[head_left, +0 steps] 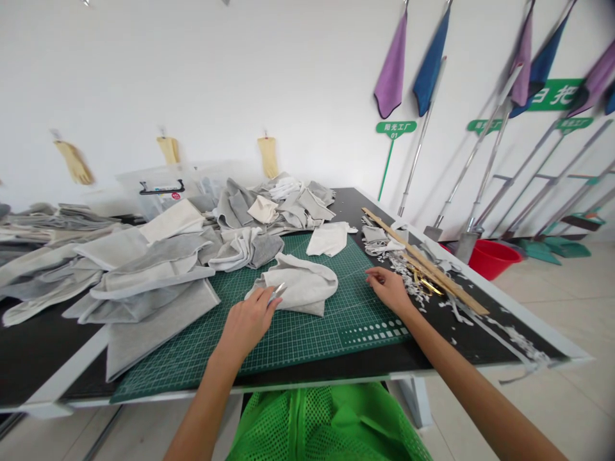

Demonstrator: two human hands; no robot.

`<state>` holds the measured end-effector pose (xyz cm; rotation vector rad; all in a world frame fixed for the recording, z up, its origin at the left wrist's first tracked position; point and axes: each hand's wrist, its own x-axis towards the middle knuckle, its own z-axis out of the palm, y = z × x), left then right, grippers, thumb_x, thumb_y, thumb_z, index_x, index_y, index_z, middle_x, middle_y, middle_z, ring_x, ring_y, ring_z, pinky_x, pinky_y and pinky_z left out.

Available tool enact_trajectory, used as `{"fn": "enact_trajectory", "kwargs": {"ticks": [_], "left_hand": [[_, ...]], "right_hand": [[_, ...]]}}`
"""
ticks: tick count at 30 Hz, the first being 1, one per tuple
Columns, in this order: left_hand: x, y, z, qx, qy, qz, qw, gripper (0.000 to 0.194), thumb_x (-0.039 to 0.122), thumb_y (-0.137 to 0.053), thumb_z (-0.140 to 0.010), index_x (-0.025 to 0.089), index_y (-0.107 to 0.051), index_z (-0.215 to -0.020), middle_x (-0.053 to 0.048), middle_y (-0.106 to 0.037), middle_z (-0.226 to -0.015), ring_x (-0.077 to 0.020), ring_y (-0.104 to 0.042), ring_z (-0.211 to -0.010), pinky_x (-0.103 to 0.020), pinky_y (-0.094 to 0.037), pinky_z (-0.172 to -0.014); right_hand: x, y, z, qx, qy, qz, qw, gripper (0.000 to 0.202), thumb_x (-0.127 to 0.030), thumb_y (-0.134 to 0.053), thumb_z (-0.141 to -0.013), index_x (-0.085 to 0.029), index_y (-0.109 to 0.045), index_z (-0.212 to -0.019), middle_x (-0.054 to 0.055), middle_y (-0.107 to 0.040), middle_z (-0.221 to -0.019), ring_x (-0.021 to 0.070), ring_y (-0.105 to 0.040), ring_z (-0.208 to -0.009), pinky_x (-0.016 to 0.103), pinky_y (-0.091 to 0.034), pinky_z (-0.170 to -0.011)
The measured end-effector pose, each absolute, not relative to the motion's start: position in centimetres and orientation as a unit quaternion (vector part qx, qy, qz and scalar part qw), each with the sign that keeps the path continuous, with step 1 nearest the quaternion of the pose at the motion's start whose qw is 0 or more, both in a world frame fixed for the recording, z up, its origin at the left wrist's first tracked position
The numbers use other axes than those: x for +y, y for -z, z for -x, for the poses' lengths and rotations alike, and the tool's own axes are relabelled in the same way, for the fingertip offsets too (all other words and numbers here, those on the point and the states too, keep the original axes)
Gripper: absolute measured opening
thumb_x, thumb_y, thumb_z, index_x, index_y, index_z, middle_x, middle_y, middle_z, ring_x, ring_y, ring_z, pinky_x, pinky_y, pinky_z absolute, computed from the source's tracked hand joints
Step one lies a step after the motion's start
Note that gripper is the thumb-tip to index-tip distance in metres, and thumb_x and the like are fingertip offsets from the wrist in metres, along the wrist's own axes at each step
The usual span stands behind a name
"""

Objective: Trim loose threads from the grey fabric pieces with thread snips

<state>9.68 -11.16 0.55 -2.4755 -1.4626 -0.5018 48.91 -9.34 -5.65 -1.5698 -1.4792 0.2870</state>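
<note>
My left hand (pixel 248 319) is closed around small metal snips (pixel 277 292), with the blades poking out past the thumb and forefinger. Just beyond the blades, a pale grey piece of cloth (pixel 307 282) lies folded and rumpled on the green cutting mat (pixel 317 336). My right hand (pixel 388 289) hovers over the mat's right side, apart from the cloth, fingers loosely bent and nothing visible in them. A smaller white cloth piece (pixel 329 238) lies farther back on the mat.
Heaped grey cloth (pixel 144 282) covers the table's left and back. On the right lie a wooden strip (pixel 425 259), gold-handled scissors (pixel 425 282) and white scraps (pixel 408 272). A clear plastic box (pixel 161 186) stands behind. A red basin (pixel 494 259) is on the floor.
</note>
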Motion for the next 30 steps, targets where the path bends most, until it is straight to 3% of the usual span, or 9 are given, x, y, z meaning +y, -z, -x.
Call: {"fn": "enact_trajectory", "kwargs": {"ticks": [4,9,14,20,25,30], "left_hand": [[-11.1,-0.8,-10.1,-0.485,0.167,0.852,0.108,0.038,0.040,-0.037,-0.105,0.018,-0.064,-0.120,-0.009,-0.070,-0.113,-0.0218,-0.070,-0.096,-0.030,-0.054,-0.076],[-10.6,-1.2,-11.7,-0.465,0.155,0.865,0.108,0.042,0.043,-0.036,-0.104,0.019,-0.057,-0.130,-0.010,-0.068,-0.118,-0.0212,-0.069,-0.092,-0.030,-0.053,-0.072],[-9.6,-1.7,-13.6,-0.451,0.133,0.876,0.108,0.039,0.040,-0.033,-0.105,0.019,-0.063,-0.119,-0.009,-0.070,-0.103,-0.0209,-0.069,-0.083,-0.029,-0.050,-0.065],[-8.3,-2.4,-14.8,-0.458,0.128,0.871,0.121,0.044,0.044,-0.032,-0.105,0.017,-0.055,-0.131,-0.012,-0.067,-0.114,-0.0234,-0.069,-0.088,-0.030,-0.049,-0.065],[-7.5,-2.6,-14.6,-0.462,0.110,0.871,0.123,0.039,0.038,-0.033,-0.105,0.016,-0.064,-0.113,-0.011,-0.069,-0.103,-0.0224,-0.070,-0.082,-0.029,-0.049,-0.065],[-7.1,-2.9,-14.1,-0.481,0.114,0.860,0.130,0.042,0.043,-0.034,-0.105,0.017,-0.057,-0.128,-0.014,-0.066,-0.114,-0.0222,-0.070,-0.088,-0.028,-0.051,-0.068]], "right_hand": [[-9.3,5.8,-49.0,-0.602,-0.115,0.639,0.464,0.027,-0.027,-0.052,-0.080,-0.018,-0.072,-0.097,0.006,-0.076,-0.079,0.0203,-0.070,-0.069,0.033,-0.056,-0.070],[-9.3,5.7,-48.9,-0.602,-0.116,0.640,0.463,0.027,-0.030,-0.053,-0.081,-0.017,-0.072,-0.097,0.006,-0.075,-0.079,0.0210,-0.070,-0.069,0.034,-0.055,-0.071],[-9.5,5.3,-48.7,-0.602,-0.117,0.642,0.460,0.027,-0.029,-0.052,-0.082,-0.017,-0.072,-0.098,0.006,-0.076,-0.080,0.0210,-0.070,-0.070,0.034,-0.055,-0.072],[-9.6,5.2,-48.7,-0.599,-0.119,0.644,0.460,0.027,-0.029,-0.052,-0.082,-0.017,-0.071,-0.097,0.007,-0.076,-0.080,0.0207,-0.070,-0.069,0.034,-0.055,-0.071],[-9.6,5.2,-48.7,-0.600,-0.122,0.642,0.460,0.026,-0.028,-0.052,-0.082,-0.017,-0.071,-0.097,0.006,-0.076,-0.080,0.0207,-0.070,-0.070,0.033,-0.055,-0.070],[-9.5,5.3,-48.8,-0.601,-0.123,0.642,0.460,0.026,-0.027,-0.053,-0.082,-0.018,-0.071,-0.098,0.006,-0.076,-0.079,0.0205,-0.070,-0.071,0.033,-0.056,-0.071]]}}
